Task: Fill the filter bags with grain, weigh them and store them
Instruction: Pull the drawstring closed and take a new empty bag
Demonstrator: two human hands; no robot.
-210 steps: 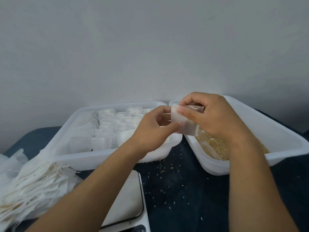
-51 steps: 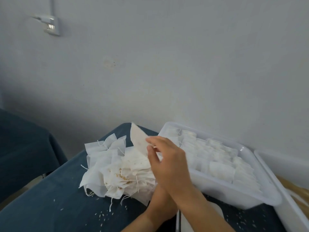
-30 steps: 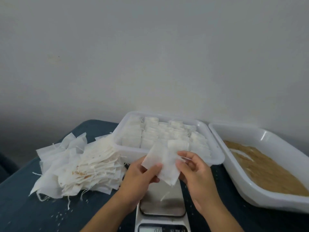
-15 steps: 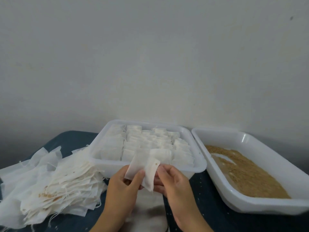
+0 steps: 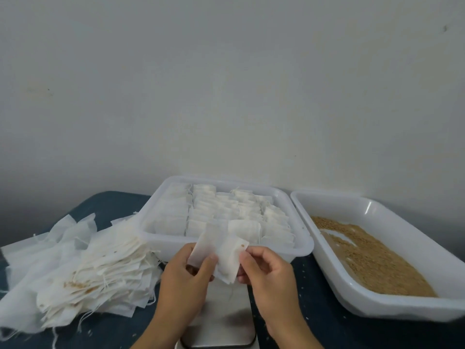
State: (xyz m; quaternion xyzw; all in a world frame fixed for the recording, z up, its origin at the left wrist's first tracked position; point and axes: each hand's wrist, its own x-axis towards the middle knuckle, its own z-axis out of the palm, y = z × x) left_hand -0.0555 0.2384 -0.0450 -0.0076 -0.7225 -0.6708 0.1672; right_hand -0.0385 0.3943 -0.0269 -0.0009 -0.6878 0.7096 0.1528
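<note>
Two hands, left (image 5: 185,278) and right (image 5: 270,275), pinch one empty bag (image 5: 221,253) between them above the scale (image 5: 219,321). Two tubs: one (image 5: 299,250) of filled bags, one (image 5: 402,304) of grain (image 5: 372,260). One pile (image 5: 83,268) lies left.

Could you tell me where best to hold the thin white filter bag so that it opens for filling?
Judging by its pose, pinch the upper edge of the thin white filter bag at its two corners, from either side, as the left hand and right hand do; it is limp and hangs below them.
</note>
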